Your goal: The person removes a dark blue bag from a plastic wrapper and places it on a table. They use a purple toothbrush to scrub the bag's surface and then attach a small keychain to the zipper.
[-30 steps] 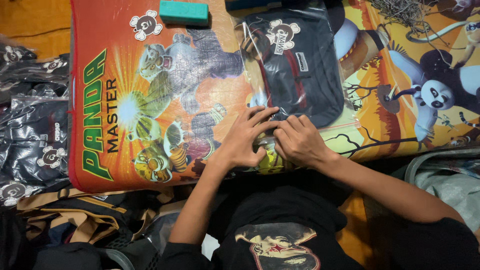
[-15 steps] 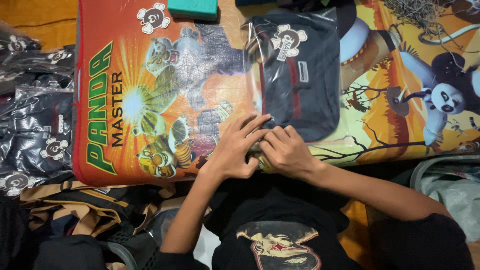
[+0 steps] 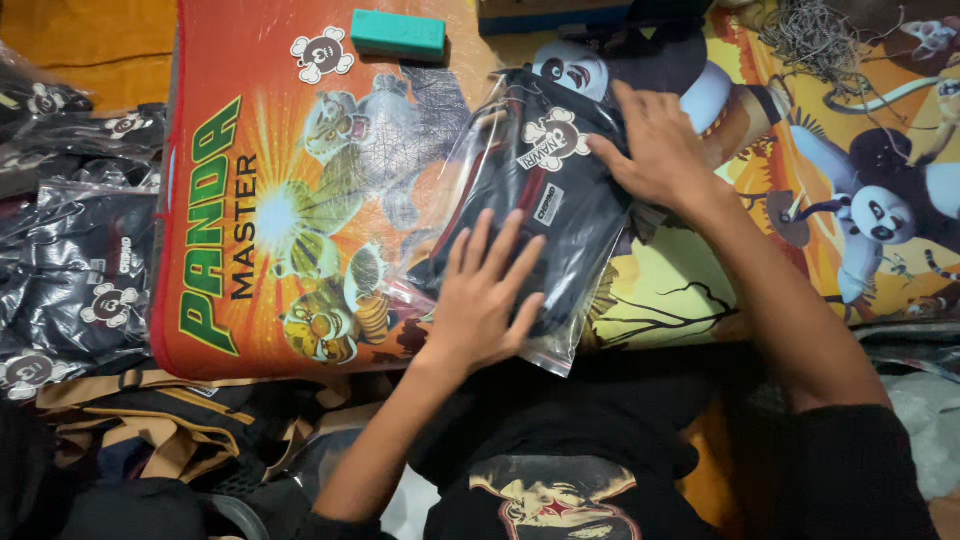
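Both hands lie flat and spread on a clear plastic bag (image 3: 520,210) holding a folded dark garment, which rests on the colourful cartoon mat (image 3: 250,200). The left hand (image 3: 487,295) presses the bag's near end, fingers fanned; the right hand (image 3: 655,145) presses its far right edge. Neither pinches anything. This looks like the flattening step of packing (pushing air out and smoothing the plastic), and a next move would likely call for an even press toward the bag's open edge, though which edge is open I cannot tell. Beyond the bag's far left corner sits a teal block (image 3: 398,33). Well left of the bag, off the mat, lies a pile of similar bagged garments (image 3: 75,270). Nothing rests on the bag itself.
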